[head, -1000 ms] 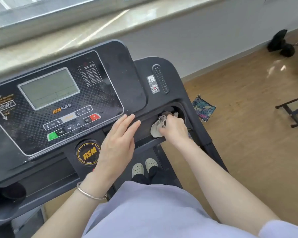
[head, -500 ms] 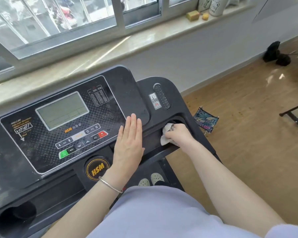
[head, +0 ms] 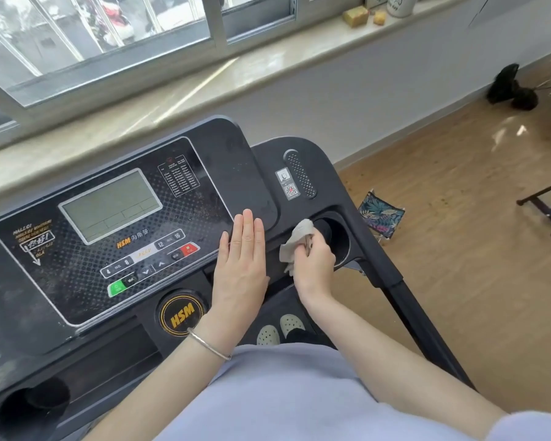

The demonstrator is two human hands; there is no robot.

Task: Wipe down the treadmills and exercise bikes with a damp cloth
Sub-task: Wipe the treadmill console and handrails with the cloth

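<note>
Wiping the treadmill console point(head: 236, 154) near its right edge. The cup holder point(head: 339, 240), a round recess at that edge, lies just right of the right hand point(head: 314, 265), the nearer hand. The left hand point(head: 240, 272) rests flat on the console's centre, fingers point(head: 248, 230) straight and together, holding nothing. The right hand's fingers curl round a bunched pale cloth point(head: 295, 240) at the holder's left rim. Its free end points up-left, and the recess probably comes next.
</note>
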